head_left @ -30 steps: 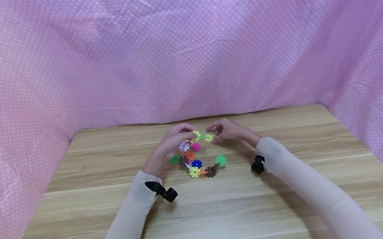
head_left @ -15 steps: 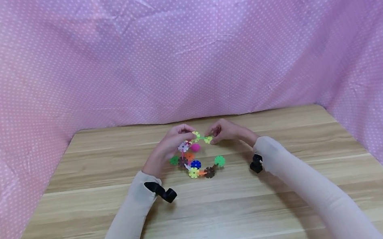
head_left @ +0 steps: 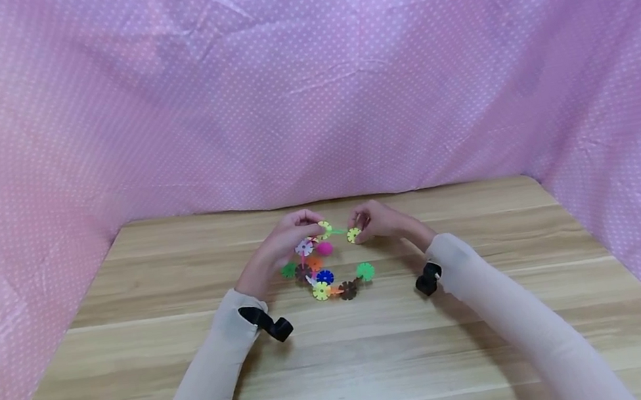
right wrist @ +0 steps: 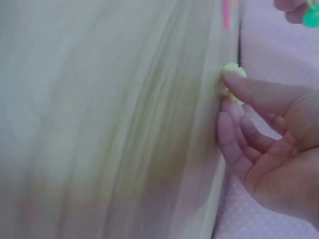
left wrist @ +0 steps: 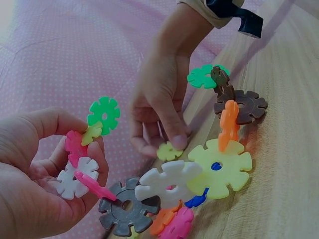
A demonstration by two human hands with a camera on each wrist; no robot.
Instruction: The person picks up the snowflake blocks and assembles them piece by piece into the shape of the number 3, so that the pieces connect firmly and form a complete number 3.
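Observation:
My left hand (head_left: 292,238) holds up a short chain of snowflake discs (head_left: 325,229). In the left wrist view its fingers (left wrist: 60,164) curl round a white disc (left wrist: 75,182), with pink pieces, a yellow one and a green disc (left wrist: 103,114) sticking up. My right hand (head_left: 368,224) pinches a small yellow disc (head_left: 353,235) just right of the chain's green end. That yellow disc (left wrist: 168,151) sits apart from the chain, under the right thumb (left wrist: 172,134). In the right wrist view the yellow disc (right wrist: 231,74) shows between thumb and fingers (right wrist: 239,134).
A linked cluster of discs (head_left: 332,280) lies on the wooden table (head_left: 343,361) below my hands: green, blue, yellow (left wrist: 219,168), brown (left wrist: 241,104), white and grey ones. Pink dotted cloth (head_left: 305,93) walls the back and both sides.
My right hand closed on the yellow disc at the chain's end and drew it slightly right; a small gap now shows between it and the chain. The left hand barely moved.

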